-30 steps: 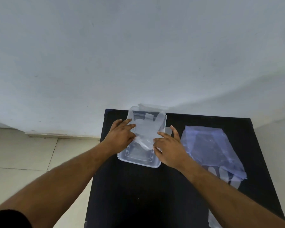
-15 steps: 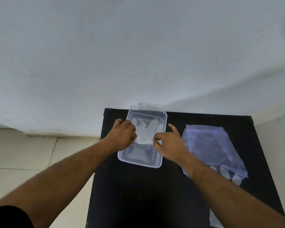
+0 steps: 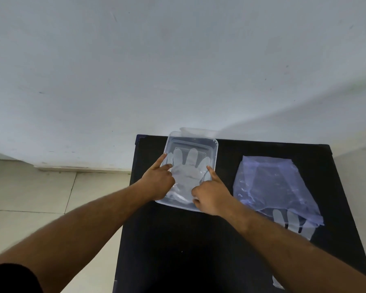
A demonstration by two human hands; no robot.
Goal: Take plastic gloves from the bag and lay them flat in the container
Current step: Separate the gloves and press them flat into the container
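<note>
Black table (image 3: 178, 250) up front. Left hand (image 3: 156, 182) & right hand (image 3: 211, 195), index fingers out, press the clear glove (image 3: 186, 174) flat inside the container (image 3: 216, 149), not gripping it. Bluish bag (image 3: 270, 185) lies to the right w/ more gloves (image 3: 292, 220) poking out. Wall (image 3: 178, 60) behind.

Table (image 3: 178, 250) black. Container (image 3: 215, 153) clear, colourless. Glove (image 3: 187, 174) inside translucent milky white. Bag (image 3: 268, 187) see-through, pale violet-blue tint. Wall (image 3: 178, 60) plain white. Floor tiles (image 3: 30, 191) beige. Sleeve (image 3: 11, 278) black.
</note>
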